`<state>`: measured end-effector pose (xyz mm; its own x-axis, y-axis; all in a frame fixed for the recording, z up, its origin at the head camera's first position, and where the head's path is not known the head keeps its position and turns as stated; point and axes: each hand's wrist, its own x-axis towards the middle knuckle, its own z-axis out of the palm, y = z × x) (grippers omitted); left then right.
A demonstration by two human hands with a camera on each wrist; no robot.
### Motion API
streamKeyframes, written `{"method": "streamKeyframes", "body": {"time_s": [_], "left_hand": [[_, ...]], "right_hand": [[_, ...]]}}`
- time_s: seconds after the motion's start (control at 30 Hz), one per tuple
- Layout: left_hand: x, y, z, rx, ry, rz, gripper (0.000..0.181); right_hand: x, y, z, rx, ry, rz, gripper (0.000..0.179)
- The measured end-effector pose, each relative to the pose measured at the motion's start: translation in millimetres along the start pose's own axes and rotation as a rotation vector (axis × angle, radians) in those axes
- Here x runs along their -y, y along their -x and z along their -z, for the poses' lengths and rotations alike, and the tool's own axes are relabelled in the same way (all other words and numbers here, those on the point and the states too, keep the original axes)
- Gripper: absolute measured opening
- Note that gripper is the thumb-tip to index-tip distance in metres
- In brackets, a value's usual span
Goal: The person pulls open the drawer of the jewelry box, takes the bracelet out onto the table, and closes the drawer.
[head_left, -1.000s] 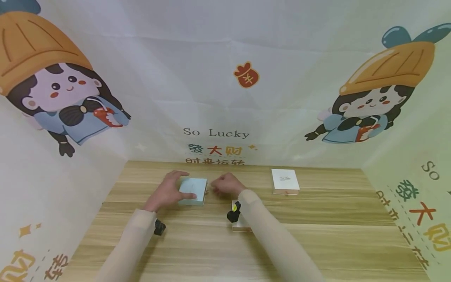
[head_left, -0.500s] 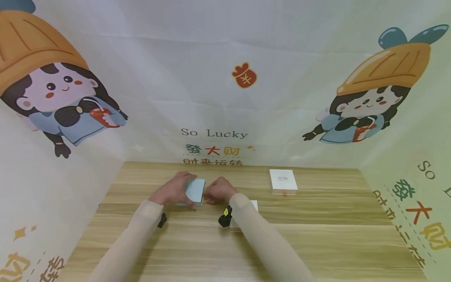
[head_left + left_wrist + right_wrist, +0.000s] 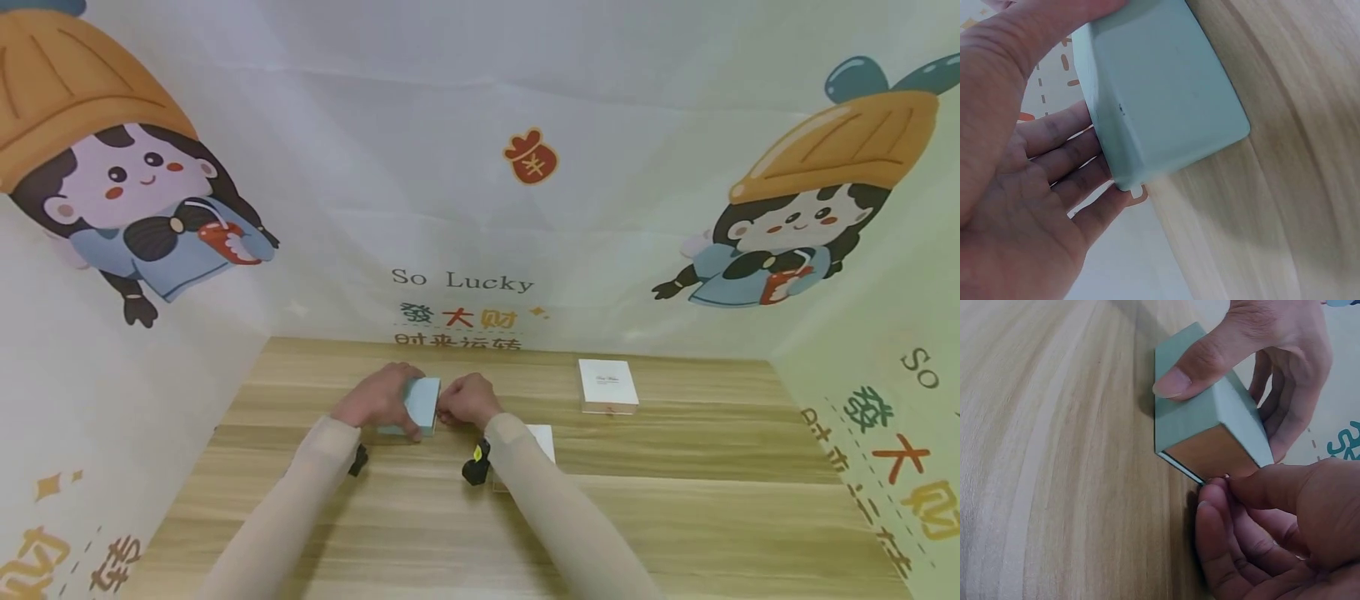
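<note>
A pale blue-green box (image 3: 424, 402) with a brown end (image 3: 1213, 453) sits on the table, left of centre. My left hand (image 3: 380, 400) grips it from the left. Its thumb (image 3: 1175, 381) lies across one face, and its fingers reach along the opposite side. At the brown end, my right hand (image 3: 471, 400) pinches a small tab (image 3: 1227, 477) between thumb and index finger; the fingertips hide most of the tab. The other right fingers are curled beneath. In the left wrist view, the box's broad face (image 3: 1166, 94) stands beside the spread left fingers.
A white box (image 3: 543, 442) lies partly hidden under the right sleeve (image 3: 551, 492). Another white box (image 3: 607, 383) with small print stands farther back to the right. Printed cloth walls (image 3: 480, 208) enclose the wooden table (image 3: 697, 442) at the back and sides.
My left hand has shifted right, over more of the box, with its thumb nearer the brown end. My right hand has come left and down, its fingertips now at that end.
</note>
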<state>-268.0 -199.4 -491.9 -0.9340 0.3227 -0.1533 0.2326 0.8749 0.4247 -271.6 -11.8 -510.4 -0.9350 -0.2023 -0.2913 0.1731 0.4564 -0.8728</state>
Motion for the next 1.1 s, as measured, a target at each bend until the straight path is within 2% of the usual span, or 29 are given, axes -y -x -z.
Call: {"method": "streamKeyframes", "body": {"time_s": [0.27, 0.63, 0.9, 1.1], "left_hand": [[-0.9, -2.7, 3.2, 0.023, -0.021, 0.031, 0.099], [-2.5, -3.9, 2.0, 0.025, -0.044, 0.018, 0.098], [-0.8, -4.5, 4.2, 0.009, -0.074, -0.002, 0.098], [1.5, -3.4, 5.3, 0.012, -0.061, -0.001, 0.099]], "right_hand": [[1.9, 1.5, -0.1, -0.022, 0.06, 0.032, 0.004], [0.6, 0.2, -1.0, -0.034, 0.149, 0.048, 0.007], [1.7, -0.1, -1.6, -0.047, 0.162, 0.064, 0.008], [2.1, -0.3, -1.6, -0.045, 0.19, 0.075, 0.01]]}}
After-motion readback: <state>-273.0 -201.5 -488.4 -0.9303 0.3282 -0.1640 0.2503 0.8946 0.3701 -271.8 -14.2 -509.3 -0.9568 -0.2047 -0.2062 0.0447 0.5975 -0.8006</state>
